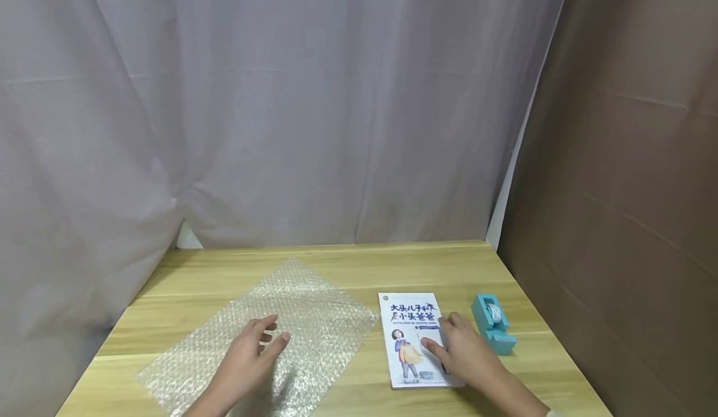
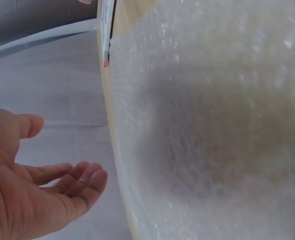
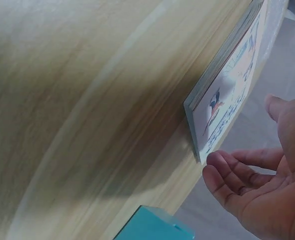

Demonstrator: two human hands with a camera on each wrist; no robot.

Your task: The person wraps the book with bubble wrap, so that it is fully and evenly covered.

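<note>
A sheet of clear bubble wrap (image 1: 303, 317) lies flat on the left part of the table, turned like a diamond. Above it hovers my left hand (image 1: 249, 354), fingers loosely bent and holding nothing; its shadow falls on the wrap in the left wrist view. A white book (image 1: 405, 358) with a drawn figure and blue title lettering lies face up right of the wrap. Over the book's right side is my right hand (image 1: 468, 351), thumb apart from the fingers. In the right wrist view that hand (image 3: 267, 185) stays off the book (image 3: 227, 90) and grips nothing.
A teal tape dispenser (image 1: 493, 323) with a roll of tape stands right of the book, close to my right hand. Grey curtains (image 1: 336, 124) hang behind the wooden table (image 1: 437, 261), and a brown sheet (image 1: 628, 186) hangs along its right side.
</note>
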